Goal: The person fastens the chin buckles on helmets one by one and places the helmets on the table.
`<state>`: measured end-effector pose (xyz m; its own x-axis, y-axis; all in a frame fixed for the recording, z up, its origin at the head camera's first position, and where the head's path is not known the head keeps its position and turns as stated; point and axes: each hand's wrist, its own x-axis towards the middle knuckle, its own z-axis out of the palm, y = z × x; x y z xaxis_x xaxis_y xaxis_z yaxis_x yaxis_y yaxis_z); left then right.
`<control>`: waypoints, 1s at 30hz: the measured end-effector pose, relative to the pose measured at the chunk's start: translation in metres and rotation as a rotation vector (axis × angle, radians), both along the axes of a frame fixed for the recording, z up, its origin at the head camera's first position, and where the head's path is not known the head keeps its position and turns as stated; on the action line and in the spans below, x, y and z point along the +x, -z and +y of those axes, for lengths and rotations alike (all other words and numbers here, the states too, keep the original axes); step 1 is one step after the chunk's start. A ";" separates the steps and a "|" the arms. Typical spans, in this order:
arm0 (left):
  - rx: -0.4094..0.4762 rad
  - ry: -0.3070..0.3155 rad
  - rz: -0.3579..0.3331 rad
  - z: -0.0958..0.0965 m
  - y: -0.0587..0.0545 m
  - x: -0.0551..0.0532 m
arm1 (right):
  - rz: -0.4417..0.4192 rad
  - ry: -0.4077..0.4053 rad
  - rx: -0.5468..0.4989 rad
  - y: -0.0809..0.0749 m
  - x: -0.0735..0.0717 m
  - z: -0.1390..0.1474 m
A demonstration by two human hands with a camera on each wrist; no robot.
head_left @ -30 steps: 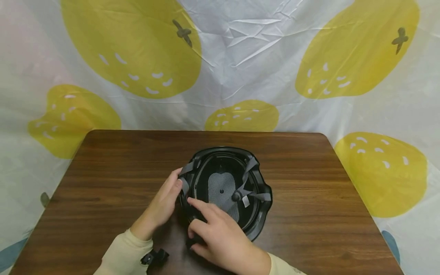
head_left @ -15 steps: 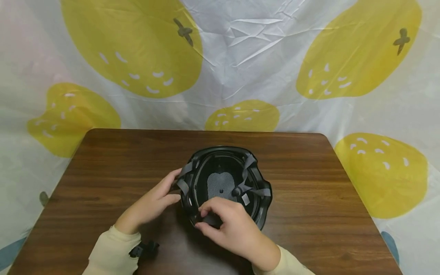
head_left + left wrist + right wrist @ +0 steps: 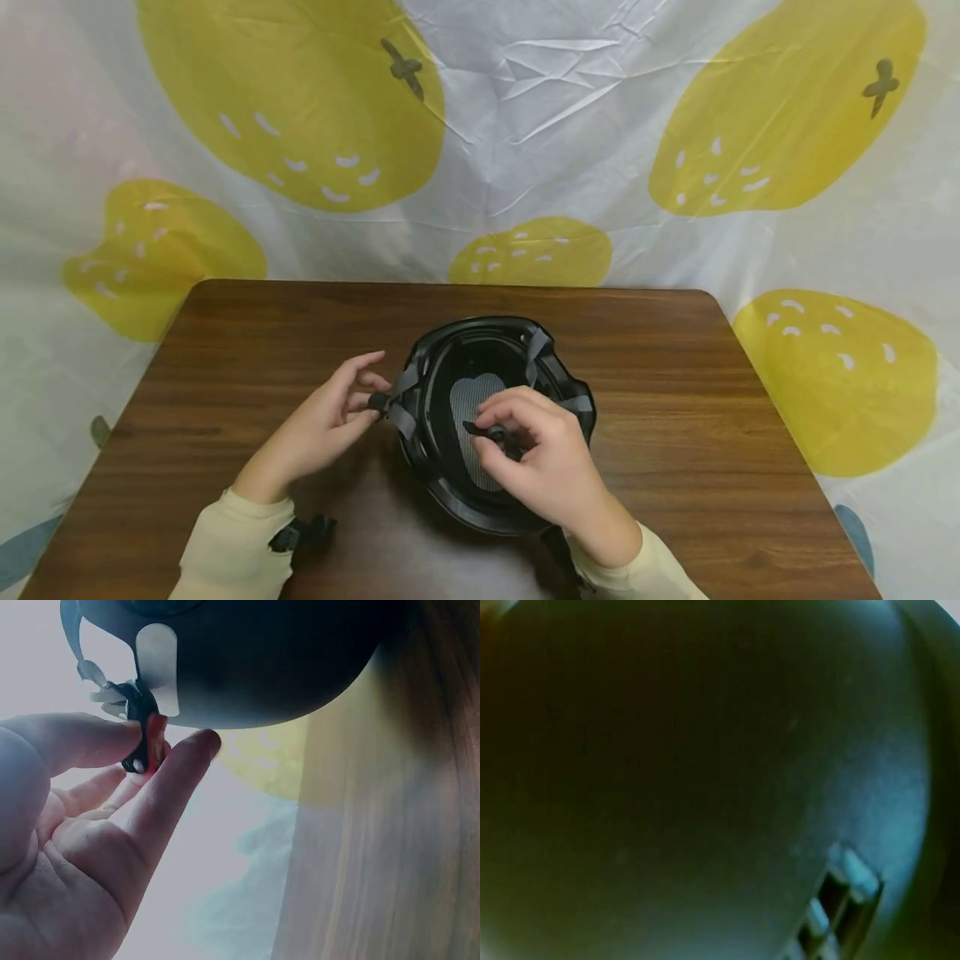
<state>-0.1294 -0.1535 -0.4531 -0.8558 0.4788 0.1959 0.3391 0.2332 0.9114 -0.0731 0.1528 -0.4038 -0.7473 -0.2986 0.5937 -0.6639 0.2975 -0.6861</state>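
A black helmet (image 3: 442, 492) lies upside down on the wooden table, its grey-padded inside facing up. At its left rim my left hand (image 3: 315, 433) pinches a black buckle (image 3: 378, 403) on the grey strap. In the left wrist view the thumb and fingers hold that buckle (image 3: 136, 724), and a red part (image 3: 157, 735) shows on it. Over the helmet's opening, my right hand (image 3: 551, 458) pinches a small black buckle piece (image 3: 472, 428) between thumb and fingers; the hand hides part of its strap. The right wrist view is filled by the dark helmet shell (image 3: 705, 765) with vent slots.
The brown table (image 3: 675, 433) extends around the helmet on all sides. Behind it hangs a white cloth (image 3: 555, 108) with yellow fruit prints. Black wrist mounts sit on both sleeves, the left one (image 3: 303, 533) close over the table.
My left hand has gone from the helmet's rim to pinching the buckle at its left. My right hand has moved right and up over the opening, now pinching the other buckle piece.
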 end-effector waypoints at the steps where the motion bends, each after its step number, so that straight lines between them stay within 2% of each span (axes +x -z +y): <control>1: 0.014 -0.005 0.004 -0.001 -0.001 0.000 | -0.005 0.003 -0.006 0.000 -0.001 0.001; 6: 0.098 -0.045 0.023 -0.004 -0.003 -0.002 | -0.009 -0.008 -0.039 -0.001 -0.003 0.003; 13: 0.250 -0.128 0.146 -0.004 -0.005 0.000 | 0.027 0.022 -0.002 -0.001 -0.005 0.005; 18: 0.517 -0.173 0.169 0.003 -0.010 0.002 | 0.023 0.019 0.033 0.000 -0.005 0.006; 21: 0.705 -0.157 0.150 0.010 -0.014 0.005 | 0.009 0.022 0.045 0.000 -0.006 0.006; 23: 0.799 -0.150 0.124 0.014 -0.018 0.007 | -0.012 0.027 0.052 0.000 -0.005 0.007; 27: 0.877 -0.161 0.090 0.020 -0.022 0.011 | -0.042 0.038 0.056 0.000 -0.005 0.008; 30: 0.903 -0.189 0.115 0.023 -0.023 0.013 | -0.058 0.049 0.051 0.000 -0.004 0.008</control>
